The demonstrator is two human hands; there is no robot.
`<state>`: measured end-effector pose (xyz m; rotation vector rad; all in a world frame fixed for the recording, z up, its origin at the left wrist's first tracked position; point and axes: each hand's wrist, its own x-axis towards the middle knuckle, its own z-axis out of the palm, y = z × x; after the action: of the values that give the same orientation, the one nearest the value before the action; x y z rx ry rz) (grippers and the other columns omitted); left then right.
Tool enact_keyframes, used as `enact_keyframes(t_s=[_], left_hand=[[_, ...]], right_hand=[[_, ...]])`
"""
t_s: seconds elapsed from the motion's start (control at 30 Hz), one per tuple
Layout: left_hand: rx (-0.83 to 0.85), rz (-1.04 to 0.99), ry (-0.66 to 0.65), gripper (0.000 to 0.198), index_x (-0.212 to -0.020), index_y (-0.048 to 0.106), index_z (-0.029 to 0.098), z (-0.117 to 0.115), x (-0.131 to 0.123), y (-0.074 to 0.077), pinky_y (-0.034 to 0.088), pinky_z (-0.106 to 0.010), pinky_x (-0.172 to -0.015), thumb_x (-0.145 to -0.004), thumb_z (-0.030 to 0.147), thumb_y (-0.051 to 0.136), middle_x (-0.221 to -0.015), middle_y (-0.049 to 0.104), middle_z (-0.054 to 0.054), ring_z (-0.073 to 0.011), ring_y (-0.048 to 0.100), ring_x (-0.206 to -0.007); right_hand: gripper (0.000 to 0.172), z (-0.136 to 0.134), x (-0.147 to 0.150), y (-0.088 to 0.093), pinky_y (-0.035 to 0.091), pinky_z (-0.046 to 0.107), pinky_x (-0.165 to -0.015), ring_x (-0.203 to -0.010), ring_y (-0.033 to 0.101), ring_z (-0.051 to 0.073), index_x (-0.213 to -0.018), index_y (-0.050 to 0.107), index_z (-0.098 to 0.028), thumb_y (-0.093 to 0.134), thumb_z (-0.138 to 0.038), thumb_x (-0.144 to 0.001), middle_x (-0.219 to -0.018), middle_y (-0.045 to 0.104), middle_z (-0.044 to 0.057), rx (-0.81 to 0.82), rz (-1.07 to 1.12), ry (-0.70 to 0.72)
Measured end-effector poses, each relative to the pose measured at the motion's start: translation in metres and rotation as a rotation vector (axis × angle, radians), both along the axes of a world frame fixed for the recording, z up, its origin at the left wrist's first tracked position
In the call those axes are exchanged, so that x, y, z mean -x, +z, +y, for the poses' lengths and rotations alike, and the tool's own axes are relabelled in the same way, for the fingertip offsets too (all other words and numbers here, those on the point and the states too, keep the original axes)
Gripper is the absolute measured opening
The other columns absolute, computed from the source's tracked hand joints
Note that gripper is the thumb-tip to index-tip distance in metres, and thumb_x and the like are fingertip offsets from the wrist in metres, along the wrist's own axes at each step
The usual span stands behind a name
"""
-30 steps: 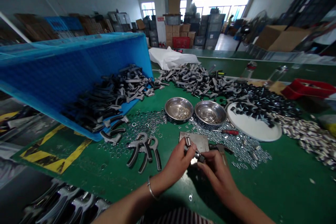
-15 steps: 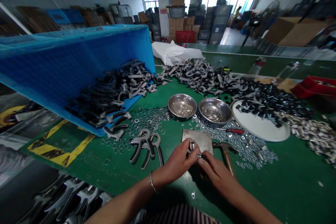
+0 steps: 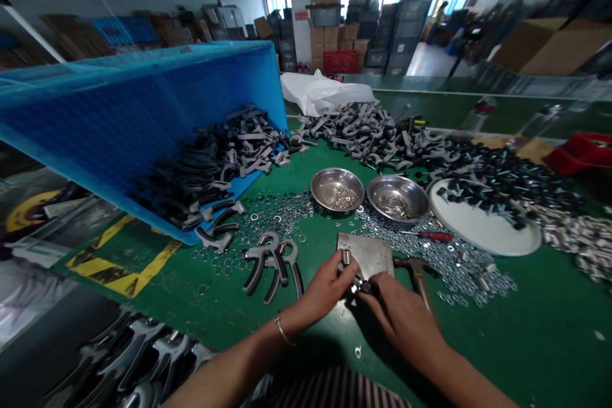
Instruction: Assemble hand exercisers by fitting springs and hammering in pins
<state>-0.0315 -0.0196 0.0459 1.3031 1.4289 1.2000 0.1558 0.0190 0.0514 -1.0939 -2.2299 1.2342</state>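
My left hand (image 3: 326,290) pinches a small metal spring part (image 3: 347,259) over the near edge of a square steel plate (image 3: 367,252). My right hand (image 3: 402,315) meets it from the right, fingers closed on the same small assembly (image 3: 362,285). A wooden-handled hammer (image 3: 417,273) lies just right of the plate. Two finished grey hand grippers (image 3: 272,264) lie left of my left hand. Loose washers (image 3: 268,220) are scattered across the green table (image 3: 526,331).
A tilted blue crate (image 3: 143,108) spills black and grey handles at the left. Two steel bowls (image 3: 337,189) (image 3: 398,197) sit behind the plate, with a red screwdriver (image 3: 433,236), a white round tray (image 3: 482,229) of black knobs and a handle pile (image 3: 368,131) beyond.
Both hands stay together at the plate's near edge, working the small spring part lower and closer to the plate. The view has shifted slightly.
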Motion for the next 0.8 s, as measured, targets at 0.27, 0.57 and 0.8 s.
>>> enact_keyframes(t_s=[0.27, 0.57, 0.8], left_hand=[[-0.036, 0.111, -0.075, 0.024, -0.094, 0.055, 0.018, -0.002, -0.004, 0.008, 0.045, -0.03, -0.079, -0.099, 0.039, 0.044, -0.088, 0.061, -0.004, -0.0171, 0.056, -0.081], [-0.061, 0.138, -0.058, 0.027, -0.095, 0.055, 0.019, 0.022, -0.014, 0.008, 0.044, -0.031, -0.078, -0.099, 0.04, 0.041, -0.086, 0.06, -0.004, -0.0184, 0.055, -0.08], [-0.26, 0.277, -0.116, 0.019, -0.101, 0.057, 0.019, 0.034, -0.015, 0.005, 0.04, -0.036, -0.098, -0.097, 0.035, 0.047, -0.114, 0.057, -0.01, -0.0218, 0.053, -0.107]], right_hand=[[0.047, -0.008, 0.0, -0.002, 0.042, 0.022, -0.047, -0.053, 0.055, 0.012, -0.084, 0.058, -0.019, 0.057, -0.066, -0.087, -0.074, 0.066, 0.003, 0.36, 0.208, -0.024], [0.047, 0.012, -0.005, -0.002, 0.045, 0.027, -0.056, -0.066, 0.061, 0.017, -0.091, 0.059, -0.02, 0.057, -0.066, -0.086, -0.085, 0.068, 0.008, 0.074, 0.095, -0.084], [0.068, 0.026, 0.002, -0.007, 0.04, 0.027, -0.043, -0.042, 0.05, 0.015, -0.081, 0.057, -0.019, 0.017, -0.073, -0.095, -0.058, 0.059, 0.002, 0.387, 0.076, 0.043]])
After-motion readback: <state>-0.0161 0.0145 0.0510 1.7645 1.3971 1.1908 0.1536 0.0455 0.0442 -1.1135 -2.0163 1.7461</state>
